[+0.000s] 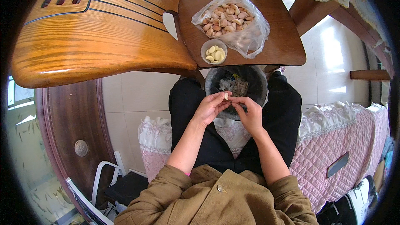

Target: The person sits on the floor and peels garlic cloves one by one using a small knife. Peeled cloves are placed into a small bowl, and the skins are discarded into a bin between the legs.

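My left hand (208, 109) holds a garlic clove (226, 96) between thumb and fingers. My right hand (249, 114) is beside it, its thumb and forefinger pinched together close to the clove; whether a bit of skin is between them is too small to tell. Both hands are over a dark trash bin (212, 82) with papery scraps inside. Beyond the bin, on a wooden chair seat (281, 42), lies an open clear plastic bag (259, 42) full of unpeeled garlic cloves (223, 22). A small round plastic container (203, 58) of peeled cloves (215, 53) stands at the seat's near edge.
The chair's slatted wooden back (125, 47) extends to the left. A pink quilted cover (325, 150) with a dark phone-like object (337, 165) on it lies at right. A dark wooden cabinet (78, 115) and a white metal frame (104, 164) are at left. A cloth-draped table (322, 6) is at upper right.
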Tool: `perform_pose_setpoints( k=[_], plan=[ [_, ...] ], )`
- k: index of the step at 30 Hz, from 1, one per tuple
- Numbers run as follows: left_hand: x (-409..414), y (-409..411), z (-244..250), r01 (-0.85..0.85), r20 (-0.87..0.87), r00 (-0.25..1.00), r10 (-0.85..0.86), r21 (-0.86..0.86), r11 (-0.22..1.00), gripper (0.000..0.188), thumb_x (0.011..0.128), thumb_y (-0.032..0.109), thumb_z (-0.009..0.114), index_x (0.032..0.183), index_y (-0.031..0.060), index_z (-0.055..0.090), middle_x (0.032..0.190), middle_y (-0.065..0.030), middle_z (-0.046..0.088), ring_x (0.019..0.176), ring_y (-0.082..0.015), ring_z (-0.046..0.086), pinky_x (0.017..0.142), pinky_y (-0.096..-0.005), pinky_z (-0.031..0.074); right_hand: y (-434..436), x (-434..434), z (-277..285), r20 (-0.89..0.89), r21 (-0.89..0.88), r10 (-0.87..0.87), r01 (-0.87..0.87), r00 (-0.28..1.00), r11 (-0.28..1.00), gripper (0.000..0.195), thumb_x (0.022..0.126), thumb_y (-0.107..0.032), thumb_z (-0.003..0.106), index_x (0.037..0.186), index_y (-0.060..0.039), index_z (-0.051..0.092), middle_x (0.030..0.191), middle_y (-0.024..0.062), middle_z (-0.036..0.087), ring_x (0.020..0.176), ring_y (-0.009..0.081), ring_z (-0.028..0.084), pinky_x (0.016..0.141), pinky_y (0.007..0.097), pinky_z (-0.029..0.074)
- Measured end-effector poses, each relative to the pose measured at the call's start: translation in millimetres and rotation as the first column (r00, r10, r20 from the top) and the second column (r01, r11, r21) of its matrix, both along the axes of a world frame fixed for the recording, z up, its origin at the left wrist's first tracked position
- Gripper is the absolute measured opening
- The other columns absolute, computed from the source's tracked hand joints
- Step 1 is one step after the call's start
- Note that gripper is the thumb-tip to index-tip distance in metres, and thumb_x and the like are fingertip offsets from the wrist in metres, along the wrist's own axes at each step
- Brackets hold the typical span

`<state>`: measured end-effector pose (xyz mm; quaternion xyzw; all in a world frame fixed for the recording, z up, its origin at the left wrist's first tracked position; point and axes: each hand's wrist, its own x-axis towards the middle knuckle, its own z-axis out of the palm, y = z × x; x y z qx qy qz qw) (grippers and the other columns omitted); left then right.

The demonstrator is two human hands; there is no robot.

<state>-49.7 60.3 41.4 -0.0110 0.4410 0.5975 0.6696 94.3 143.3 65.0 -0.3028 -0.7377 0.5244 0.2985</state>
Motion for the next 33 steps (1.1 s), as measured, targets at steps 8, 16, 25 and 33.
perform_pose_setpoints(
  k=[8, 16, 25, 33],
  plan=[
    [0.2, -0.5, -0.8, 0.061, -0.080, 0.995, -0.063, -0.029, 0.998, 0.030, 0.088, 0.024, 0.057, 0.108, 0.0008, 0.059, 0.094, -0.0041, 0.061, 0.081, -0.0098, 0.059, 0.075, -0.0214, 0.049, -2.1, 0.9, 4.9, 0.021, -0.064, -0.035, 0.036, 0.999, 0.997, 0.010, 0.078, 0.000, 0.062, 0.087, -0.0004, 0.059, 0.081, 0.0131, 0.065, 0.074, 0.0233, 0.066, 0.064, 0.0293, 0.050],
    [0.9, -1.6, 2.1, 0.219, -0.094, 0.972, -0.215, 0.030, 0.975, 0.032, 0.091, 0.020, 0.052, 0.114, -0.0016, 0.055, 0.091, -0.0040, 0.060, 0.081, -0.0101, 0.059, 0.074, -0.0212, 0.050, 6.2, 0.1, -1.8, 0.048, -0.183, -0.241, 0.246, 0.969, 0.952, 0.009, 0.081, -0.003, 0.061, 0.088, 0.0003, 0.057, 0.079, 0.0132, 0.065, 0.075, 0.0196, 0.066, 0.065, 0.0277, 0.049],
    [-1.0, -0.2, 15.7, 0.258, -0.108, 0.963, -0.249, 0.089, 0.962, 0.034, 0.091, 0.016, 0.051, 0.119, -0.0032, 0.050, 0.098, -0.0071, 0.061, 0.083, -0.0102, 0.060, 0.076, -0.0203, 0.050, 14.7, 3.1, -10.0, 0.217, -0.159, -0.396, 0.433, 0.892, 0.887, 0.010, 0.081, -0.006, 0.062, 0.088, 0.0000, 0.058, 0.079, 0.0098, 0.065, 0.071, 0.0165, 0.062, 0.065, 0.0274, 0.047],
    [-3.2, 0.8, 0.1, 0.071, -0.133, 0.989, -0.067, 0.027, 0.997, 0.031, 0.089, 0.018, 0.055, 0.114, -0.0001, 0.055, 0.098, -0.0061, 0.062, 0.084, -0.0107, 0.059, 0.078, -0.0217, 0.049, 10.8, 2.5, -9.3, 0.088, -0.407, -0.167, 0.189, 0.982, 0.893, 0.011, 0.081, -0.005, 0.064, 0.089, 0.0004, 0.060, 0.083, 0.0063, 0.066, 0.077, 0.0116, 0.060, 0.071, 0.0242, 0.046]
  ],
)
